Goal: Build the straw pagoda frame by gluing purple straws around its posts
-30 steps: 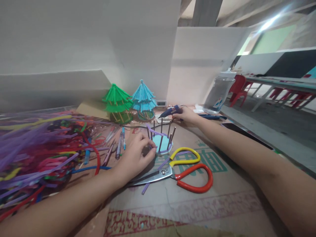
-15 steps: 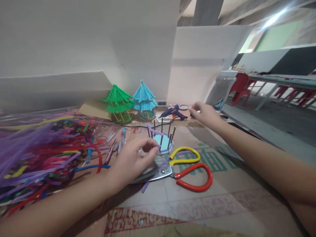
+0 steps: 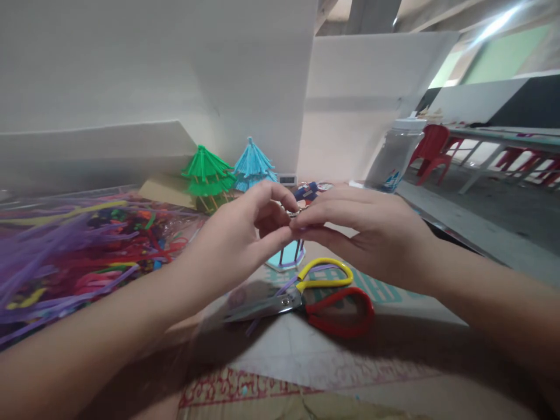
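My left hand (image 3: 245, 233) and my right hand (image 3: 367, 233) meet fingertip to fingertip above a small light-blue base (image 3: 280, 259) with dark upright sticks. Both are closed in a pinch on a purple pipe cleaner, of which the fingers hide nearly everything. The hands also cover most of the sticks. Just in front of the base lies a large pair of scissors (image 3: 286, 301), with one yellow and one red handle and blades pointing left. Purple strips (image 3: 286, 286) run beneath the scissors.
Pipe cleaners (image 3: 87, 251) of many colours pile up at the left. Behind my hands stand a green tiered-roof model (image 3: 207, 175), a blue one (image 3: 252, 163) and a partly covered glue gun (image 3: 306, 191). A clear bottle (image 3: 396, 154) stands back right. Cardboard (image 3: 262, 361) covers the work surface.
My right hand has come in from the right to meet the left. My left hand has risen, with the purple pipe cleaner it held now mostly hidden.
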A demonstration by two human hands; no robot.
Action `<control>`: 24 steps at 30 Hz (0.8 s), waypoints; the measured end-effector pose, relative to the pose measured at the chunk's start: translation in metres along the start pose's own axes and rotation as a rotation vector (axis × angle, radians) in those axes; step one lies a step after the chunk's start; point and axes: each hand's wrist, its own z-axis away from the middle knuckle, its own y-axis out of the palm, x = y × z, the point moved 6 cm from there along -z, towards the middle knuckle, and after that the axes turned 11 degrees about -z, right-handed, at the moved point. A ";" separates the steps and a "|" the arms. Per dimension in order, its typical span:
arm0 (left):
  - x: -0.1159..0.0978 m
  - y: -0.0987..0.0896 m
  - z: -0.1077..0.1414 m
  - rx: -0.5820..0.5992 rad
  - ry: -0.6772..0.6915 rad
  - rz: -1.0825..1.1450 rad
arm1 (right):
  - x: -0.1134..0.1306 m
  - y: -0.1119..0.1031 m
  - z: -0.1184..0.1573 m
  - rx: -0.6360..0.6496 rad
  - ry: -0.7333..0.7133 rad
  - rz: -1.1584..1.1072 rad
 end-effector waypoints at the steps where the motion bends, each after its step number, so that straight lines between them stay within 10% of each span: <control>1: 0.000 -0.003 0.000 -0.024 0.002 0.007 | 0.000 -0.001 -0.003 -0.013 -0.016 0.032; 24: 0.015 -0.011 0.005 -0.167 0.198 -0.456 | -0.011 0.017 0.011 -0.005 -0.080 0.282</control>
